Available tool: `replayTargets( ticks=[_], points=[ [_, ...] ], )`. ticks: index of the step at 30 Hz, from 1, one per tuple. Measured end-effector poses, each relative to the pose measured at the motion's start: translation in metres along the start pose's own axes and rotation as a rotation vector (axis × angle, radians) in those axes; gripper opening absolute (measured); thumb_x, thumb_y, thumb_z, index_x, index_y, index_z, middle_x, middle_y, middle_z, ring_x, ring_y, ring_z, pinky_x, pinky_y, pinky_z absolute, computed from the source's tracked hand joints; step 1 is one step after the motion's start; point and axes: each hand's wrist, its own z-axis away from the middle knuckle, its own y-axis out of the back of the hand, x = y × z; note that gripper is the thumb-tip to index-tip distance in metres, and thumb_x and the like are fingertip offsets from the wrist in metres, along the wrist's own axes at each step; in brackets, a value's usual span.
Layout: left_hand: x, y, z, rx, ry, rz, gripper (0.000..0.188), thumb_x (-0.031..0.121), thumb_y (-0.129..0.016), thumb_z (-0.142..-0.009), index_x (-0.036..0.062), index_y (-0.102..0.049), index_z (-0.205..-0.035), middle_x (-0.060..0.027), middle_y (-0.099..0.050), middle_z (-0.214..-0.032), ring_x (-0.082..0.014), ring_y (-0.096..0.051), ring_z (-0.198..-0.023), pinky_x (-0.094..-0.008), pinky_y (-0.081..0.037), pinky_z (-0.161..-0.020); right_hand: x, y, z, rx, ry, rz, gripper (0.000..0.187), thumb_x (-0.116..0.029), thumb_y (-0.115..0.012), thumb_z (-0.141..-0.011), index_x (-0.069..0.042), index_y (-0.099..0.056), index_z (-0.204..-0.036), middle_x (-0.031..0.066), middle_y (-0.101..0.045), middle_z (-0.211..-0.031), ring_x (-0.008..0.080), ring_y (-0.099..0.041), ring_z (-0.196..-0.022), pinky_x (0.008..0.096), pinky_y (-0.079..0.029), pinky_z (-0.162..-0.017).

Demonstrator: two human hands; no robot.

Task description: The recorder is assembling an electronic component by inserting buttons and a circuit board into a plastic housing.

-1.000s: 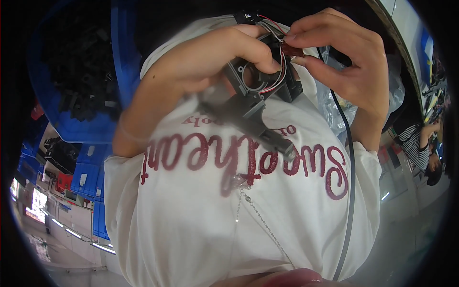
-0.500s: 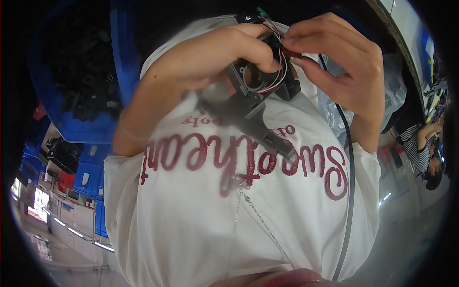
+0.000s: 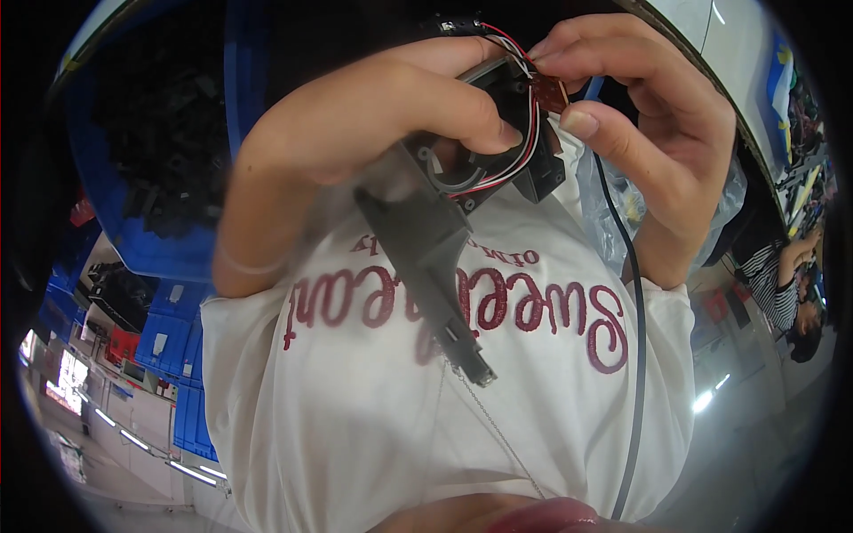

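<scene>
My left hand grips a dark grey plastic housing, thumb over its round opening. A long arm of the housing slants down across my white shirt. Between the thumb and fingers of my right hand is a small brown circuit board, held at the housing's upper right edge. Red, white and black wires run from the board and curve round the opening. More wires lead up to a small black part beyond my left fingers. The left fingers behind the housing are partly hidden.
At left stands a blue bin heaped with black plastic parts, with blue crates stacked farther off. A black cable hangs down past my right arm. Clear plastic bagging lies behind that arm. Another person in stripes is at far right.
The housing has turned, its long arm swinging down and to the left. My right hand has shifted slightly right, its fingers opening wider around the circuit board, which shows more fully now.
</scene>
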Motion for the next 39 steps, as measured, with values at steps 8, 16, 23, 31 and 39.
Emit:
replayTargets(
  ticks=[8,16,23,31,39],
  points=[
    [0.000,0.008,0.004,-0.036,-0.068,-0.010,0.052,0.015,-0.059,-0.076,-0.0008,-0.051,-0.124,-0.0021,-0.060,-0.081,-0.0044,-0.051,-0.064,-0.0158,-0.038,-0.054,-0.011,-0.003,-0.007,0.076,0.131,0.236,0.023,0.009,-0.065,-0.071,0.012,-0.061,-0.093,0.0203,-0.063,-0.093,0.0268,-0.061,-0.090,0.0322,-0.048,-0.081],
    [0.016,0.000,0.016,-0.007,-0.049,-0.052,0.052,0.017,-0.058,-0.073,-0.0036,-0.053,-0.120,-0.0042,-0.061,-0.087,-0.0045,-0.050,-0.063,-0.0154,-0.036,-0.054,0.000,0.011,-0.008,0.022,0.308,0.107,0.031,-0.005,-0.069,-0.076,0.014,-0.058,-0.098,0.0255,-0.063,-0.093,0.0306,-0.062,-0.088,0.0333,-0.051,-0.078],
    [0.019,-0.001,0.007,-0.032,-0.241,-0.169,0.031,0.014,-0.051,-0.075,-0.0085,-0.063,-0.093,-0.0156,-0.060,-0.097,-0.0078,-0.051,-0.062,-0.0154,-0.037,-0.054,0.016,0.017,-0.011,0.100,0.471,0.114,0.033,-0.010,-0.069,-0.079,0.014,-0.058,-0.099,0.0269,-0.063,-0.093,0.0327,-0.063,-0.088,0.0364,-0.051,-0.077],
    [0.027,0.000,0.009,-0.061,-0.123,-0.114,0.035,0.014,-0.050,-0.075,-0.0087,-0.058,-0.101,-0.0169,-0.059,-0.100,-0.0077,-0.052,-0.062,-0.0152,-0.037,-0.054,0.015,0.032,-0.014,0.004,0.464,0.151,0.034,-0.008,-0.070,-0.078,0.016,-0.057,-0.099,0.0274,-0.063,-0.092,0.0344,-0.062,-0.088,0.0388,-0.051,-0.077],
    [0.025,-0.006,0.013,0.065,-0.193,-0.150,0.040,0.013,-0.052,-0.074,-0.0116,-0.058,-0.105,-0.0170,-0.060,-0.104,-0.0071,-0.054,-0.063,-0.0144,-0.039,-0.055,-0.008,0.020,-0.022,0.004,0.507,0.408,0.037,-0.012,-0.074,-0.074,0.015,-0.058,-0.095,0.0261,-0.063,-0.090,0.0323,-0.063,-0.085,0.0352,-0.052,-0.070]
  ],
)
